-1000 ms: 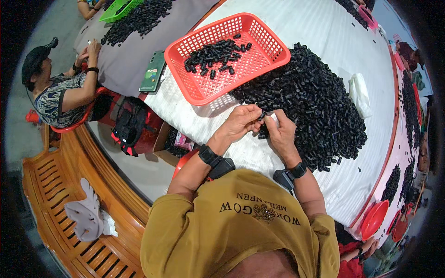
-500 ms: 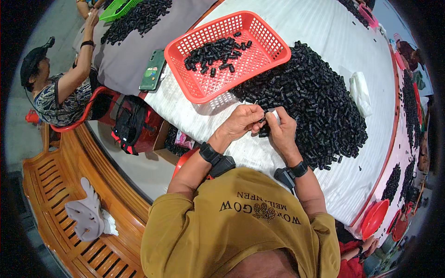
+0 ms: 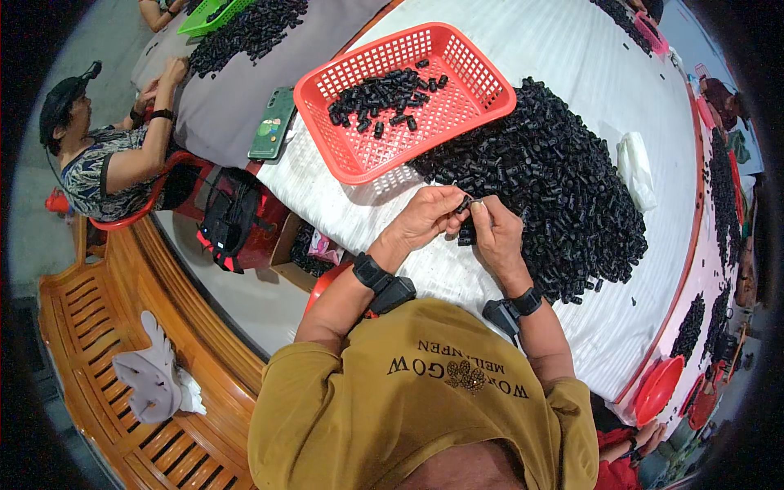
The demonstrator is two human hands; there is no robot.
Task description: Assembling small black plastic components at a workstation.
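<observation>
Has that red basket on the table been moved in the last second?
No. The red basket sits at the same spot beside the big pile of black parts, with the green phone at its other side, as before.

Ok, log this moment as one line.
left hand and right hand: together pinching small black plastic part | beside: heap of black parts | behind: red plastic mesh basket
</observation>
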